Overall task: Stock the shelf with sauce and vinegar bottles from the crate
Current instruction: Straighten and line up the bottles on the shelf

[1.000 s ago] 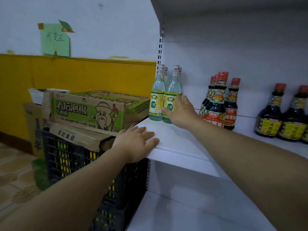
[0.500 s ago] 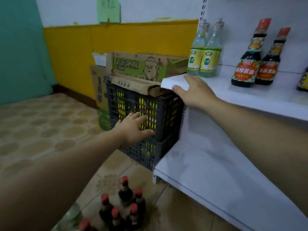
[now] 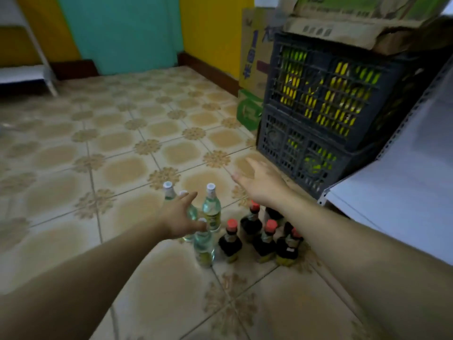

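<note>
Several clear vinegar bottles (image 3: 211,209) with white caps and yellow-green labels stand on the tiled floor. Right beside them stand several dark sauce bottles (image 3: 230,241) with red caps. My left hand (image 3: 180,218) hovers over the vinegar bottles with fingers spread, holding nothing, and covers part of one. My right hand (image 3: 261,181) is stretched out flat above the floor, beyond the sauce bottles, and holds nothing. The white shelf (image 3: 397,200) shows at the right edge, its lower board bare.
Two stacked dark plastic crates (image 3: 326,99) with yellow-green goods inside stand against the shelf's end. Cardboard boxes (image 3: 343,23) lie on top and behind them. Open tiled floor (image 3: 110,148) stretches to the left, up to a teal and yellow wall.
The view has dropped from the shelf to the floor. My right hand left the shelf edge and my left hand left the crate; both now reach down over the bottles.
</note>
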`<state>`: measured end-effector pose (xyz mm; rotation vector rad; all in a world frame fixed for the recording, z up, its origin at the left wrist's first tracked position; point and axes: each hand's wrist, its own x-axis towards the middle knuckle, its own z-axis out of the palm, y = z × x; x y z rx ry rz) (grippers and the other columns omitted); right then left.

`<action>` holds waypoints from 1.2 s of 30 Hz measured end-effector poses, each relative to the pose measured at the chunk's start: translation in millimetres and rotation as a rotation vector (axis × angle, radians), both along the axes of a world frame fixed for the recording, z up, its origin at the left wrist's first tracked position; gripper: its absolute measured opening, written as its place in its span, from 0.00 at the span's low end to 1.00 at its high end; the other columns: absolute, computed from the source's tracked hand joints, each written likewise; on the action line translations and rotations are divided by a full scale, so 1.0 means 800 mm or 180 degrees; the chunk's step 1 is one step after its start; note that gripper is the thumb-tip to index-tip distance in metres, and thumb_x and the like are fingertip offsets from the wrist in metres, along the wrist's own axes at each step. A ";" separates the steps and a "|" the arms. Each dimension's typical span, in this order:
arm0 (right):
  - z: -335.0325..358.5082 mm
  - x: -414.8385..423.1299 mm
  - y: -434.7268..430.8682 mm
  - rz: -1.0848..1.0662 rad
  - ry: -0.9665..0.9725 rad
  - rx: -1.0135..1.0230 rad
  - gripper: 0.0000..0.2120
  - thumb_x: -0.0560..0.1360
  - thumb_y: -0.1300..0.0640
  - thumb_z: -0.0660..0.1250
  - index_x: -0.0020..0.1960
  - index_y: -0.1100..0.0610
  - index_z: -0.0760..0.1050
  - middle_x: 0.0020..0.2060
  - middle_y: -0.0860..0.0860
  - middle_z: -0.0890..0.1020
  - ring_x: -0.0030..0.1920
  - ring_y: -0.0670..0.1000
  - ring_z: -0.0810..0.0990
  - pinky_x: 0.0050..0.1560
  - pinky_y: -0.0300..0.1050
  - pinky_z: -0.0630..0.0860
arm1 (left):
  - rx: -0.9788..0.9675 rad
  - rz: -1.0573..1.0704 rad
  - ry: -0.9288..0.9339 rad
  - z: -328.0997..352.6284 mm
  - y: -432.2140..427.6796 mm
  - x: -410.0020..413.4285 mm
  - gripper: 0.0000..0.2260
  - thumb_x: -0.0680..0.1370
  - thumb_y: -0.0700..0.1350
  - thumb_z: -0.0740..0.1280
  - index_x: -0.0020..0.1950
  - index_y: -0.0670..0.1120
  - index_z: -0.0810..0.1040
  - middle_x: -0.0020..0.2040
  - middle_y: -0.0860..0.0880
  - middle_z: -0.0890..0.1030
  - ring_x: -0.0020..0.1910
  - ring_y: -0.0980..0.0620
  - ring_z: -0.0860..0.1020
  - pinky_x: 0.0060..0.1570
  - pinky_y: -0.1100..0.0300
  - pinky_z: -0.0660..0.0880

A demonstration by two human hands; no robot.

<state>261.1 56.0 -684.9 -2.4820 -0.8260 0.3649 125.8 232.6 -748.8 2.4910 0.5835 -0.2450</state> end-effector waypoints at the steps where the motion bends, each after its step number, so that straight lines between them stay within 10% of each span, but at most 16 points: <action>1: -0.019 -0.012 0.015 0.0067 0.0108 0.0031 0.33 0.78 0.36 0.57 0.77 0.49 0.56 0.77 0.48 0.58 0.75 0.51 0.56 0.69 0.42 0.53 | -0.0082 0.0065 -0.0011 -0.016 0.006 -0.013 0.46 0.68 0.60 0.72 0.78 0.51 0.51 0.78 0.48 0.54 0.75 0.48 0.57 0.70 0.54 0.60; 11: -0.152 -0.081 0.077 0.0421 0.0629 -0.0410 0.42 0.72 0.37 0.68 0.78 0.48 0.52 0.77 0.49 0.59 0.74 0.55 0.63 0.67 0.52 0.67 | -0.0583 0.0352 -0.0018 -0.119 0.016 -0.087 0.45 0.69 0.54 0.75 0.77 0.49 0.53 0.77 0.49 0.57 0.74 0.50 0.59 0.67 0.60 0.59; 18: -0.178 -0.097 0.083 0.0350 0.0166 -0.0493 0.16 0.78 0.51 0.62 0.65 0.48 0.65 0.50 0.55 0.79 0.45 0.57 0.77 0.41 0.49 0.74 | -0.0536 0.0290 0.0037 -0.123 0.020 -0.114 0.44 0.69 0.54 0.74 0.77 0.50 0.52 0.77 0.50 0.58 0.73 0.50 0.59 0.63 0.64 0.58; 24: -0.185 -0.113 0.081 0.0434 -0.0014 -0.0635 0.11 0.78 0.52 0.62 0.51 0.47 0.58 0.44 0.54 0.77 0.43 0.58 0.77 0.38 0.50 0.73 | -0.0454 0.0234 0.0285 -0.120 0.012 -0.121 0.43 0.70 0.55 0.73 0.77 0.50 0.52 0.77 0.49 0.57 0.74 0.49 0.59 0.67 0.59 0.59; 31: -0.133 -0.102 0.080 0.0304 -0.0089 0.0678 0.08 0.78 0.50 0.58 0.56 0.49 0.66 0.43 0.52 0.78 0.43 0.56 0.77 0.40 0.49 0.73 | -0.0498 0.0166 0.0155 -0.100 0.010 -0.128 0.45 0.70 0.51 0.75 0.78 0.51 0.49 0.77 0.50 0.56 0.73 0.50 0.59 0.65 0.62 0.60; 36: -0.023 -0.078 0.079 0.0055 -0.0111 0.2130 0.06 0.76 0.48 0.61 0.53 0.45 0.69 0.41 0.41 0.77 0.37 0.38 0.76 0.33 0.33 0.71 | -0.1639 0.0003 -0.0610 -0.037 0.008 -0.122 0.46 0.67 0.38 0.76 0.75 0.59 0.53 0.66 0.61 0.70 0.60 0.58 0.71 0.48 0.72 0.72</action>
